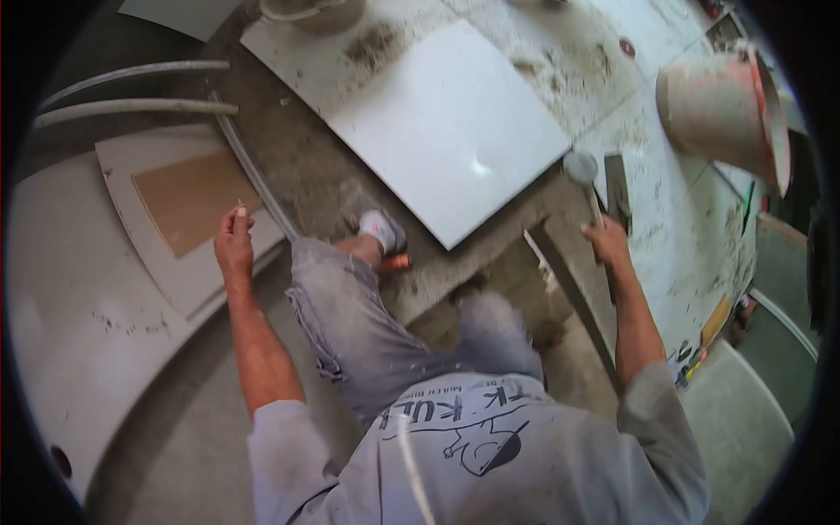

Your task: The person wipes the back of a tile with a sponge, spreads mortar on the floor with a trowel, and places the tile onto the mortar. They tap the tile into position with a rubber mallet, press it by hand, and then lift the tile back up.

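With 1 bucket (710,107) nearby, right hand (608,241) grips a mallet (581,167), left hand (234,241) pinches something small (241,203).

The floor (308,156) is rough and grey in some places, with pale tiles (647,206) in others. A big, shiny white tile (451,140) lies on it. Dark dirt (372,45) and a bucket (713,109) sit on the pale tiles.

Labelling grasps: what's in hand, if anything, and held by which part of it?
Right hand: mallet, by its handle. Left hand: small pale stick, apparently pinched near one end; too small to identify.
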